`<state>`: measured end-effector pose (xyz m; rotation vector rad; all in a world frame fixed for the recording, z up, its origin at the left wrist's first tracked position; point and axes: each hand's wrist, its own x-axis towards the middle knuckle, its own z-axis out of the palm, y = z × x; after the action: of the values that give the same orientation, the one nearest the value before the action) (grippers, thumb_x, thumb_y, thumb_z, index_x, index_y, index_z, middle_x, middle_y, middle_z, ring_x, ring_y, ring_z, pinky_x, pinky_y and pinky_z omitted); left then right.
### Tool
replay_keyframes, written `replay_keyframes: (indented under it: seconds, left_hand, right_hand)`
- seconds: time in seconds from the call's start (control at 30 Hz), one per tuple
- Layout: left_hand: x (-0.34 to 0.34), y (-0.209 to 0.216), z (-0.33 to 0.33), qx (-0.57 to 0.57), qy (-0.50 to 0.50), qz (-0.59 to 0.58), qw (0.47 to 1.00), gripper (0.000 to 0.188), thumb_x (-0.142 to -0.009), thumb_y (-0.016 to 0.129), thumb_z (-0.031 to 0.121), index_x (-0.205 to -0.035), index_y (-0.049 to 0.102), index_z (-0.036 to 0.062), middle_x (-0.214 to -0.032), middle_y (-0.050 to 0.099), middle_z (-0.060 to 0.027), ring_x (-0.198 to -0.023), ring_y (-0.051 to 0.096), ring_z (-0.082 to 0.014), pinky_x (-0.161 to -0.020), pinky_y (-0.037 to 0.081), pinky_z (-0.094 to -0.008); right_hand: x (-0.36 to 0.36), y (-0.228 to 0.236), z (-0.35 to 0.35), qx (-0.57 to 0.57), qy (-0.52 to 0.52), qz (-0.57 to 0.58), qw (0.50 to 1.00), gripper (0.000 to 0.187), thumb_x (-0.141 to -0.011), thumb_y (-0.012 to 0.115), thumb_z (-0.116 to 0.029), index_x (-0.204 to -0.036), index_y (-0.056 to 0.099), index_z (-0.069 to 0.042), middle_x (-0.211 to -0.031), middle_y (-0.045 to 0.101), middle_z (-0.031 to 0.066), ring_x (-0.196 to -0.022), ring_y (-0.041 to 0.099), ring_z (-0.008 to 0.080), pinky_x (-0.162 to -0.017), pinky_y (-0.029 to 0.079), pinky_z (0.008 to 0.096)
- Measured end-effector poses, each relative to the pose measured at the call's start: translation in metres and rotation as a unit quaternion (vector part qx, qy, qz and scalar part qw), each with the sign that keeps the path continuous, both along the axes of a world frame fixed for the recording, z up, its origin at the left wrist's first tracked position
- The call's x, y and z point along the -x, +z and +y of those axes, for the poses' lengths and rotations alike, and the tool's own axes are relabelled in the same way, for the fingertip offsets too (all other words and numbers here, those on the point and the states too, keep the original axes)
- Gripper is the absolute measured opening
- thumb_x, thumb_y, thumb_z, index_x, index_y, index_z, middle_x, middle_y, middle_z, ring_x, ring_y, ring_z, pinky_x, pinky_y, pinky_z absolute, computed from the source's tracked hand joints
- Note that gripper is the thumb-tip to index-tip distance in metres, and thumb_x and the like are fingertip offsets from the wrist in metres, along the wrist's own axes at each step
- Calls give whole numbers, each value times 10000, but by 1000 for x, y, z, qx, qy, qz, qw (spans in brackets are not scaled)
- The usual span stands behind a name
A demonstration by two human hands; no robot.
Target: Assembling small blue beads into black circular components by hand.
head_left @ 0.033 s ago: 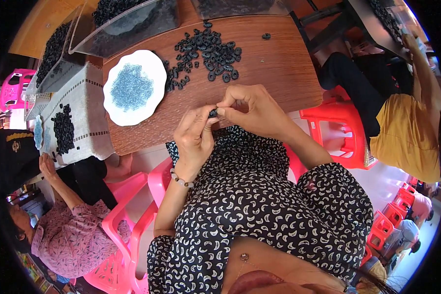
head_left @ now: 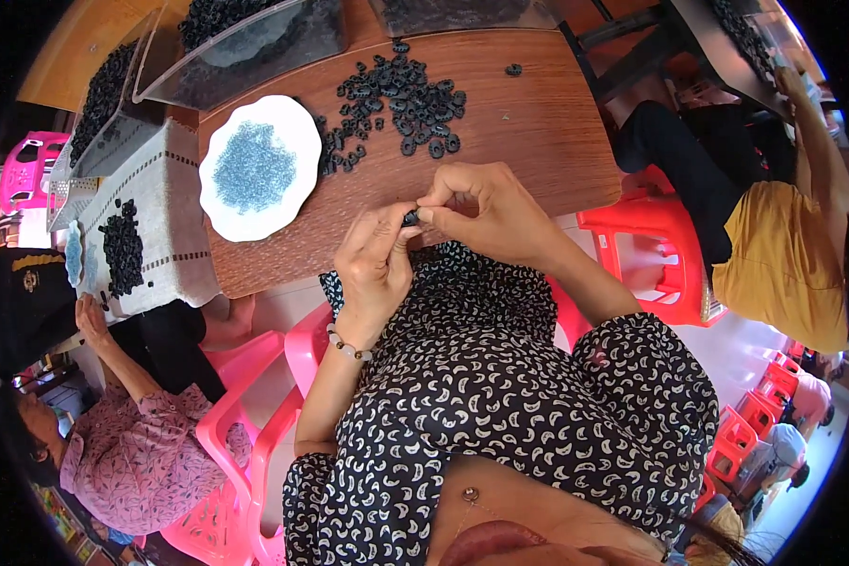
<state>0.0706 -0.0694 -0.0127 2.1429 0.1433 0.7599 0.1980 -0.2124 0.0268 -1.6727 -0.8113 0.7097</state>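
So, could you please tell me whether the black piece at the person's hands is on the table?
No, it is off: the left hand and right hand hold the black piece between their fingers.
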Motion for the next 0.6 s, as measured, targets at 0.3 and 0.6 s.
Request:
replay_keyframes:
  seconds: [0.3, 0.6]
  left_hand:
    - [-2, 6, 4, -34, -7, -7, 999, 272, -819, 709, -73, -1081, 718, 0, -968, 709, -150, -831, 679, -307, -723, 550, -365]
    - [-3, 10, 2, 78, 5, 3, 997, 224, -910, 732, 48, -1132, 738, 14, -936, 722, -121, -781, 685, -203, -688, 533, -295]
  right_hand:
    - [-4, 7, 3, 7, 24, -38, 999, 99, -932, 698, -50, -895, 675, 39, -827, 682, 31, -793, 612, 55, -676, 507, 247]
    - [-23, 2, 2, -60, 46, 93, 993, 255, -991, 686, -185, -1158, 684, 8, -948, 712, 23, -850, 634, 44, -758, 517, 207]
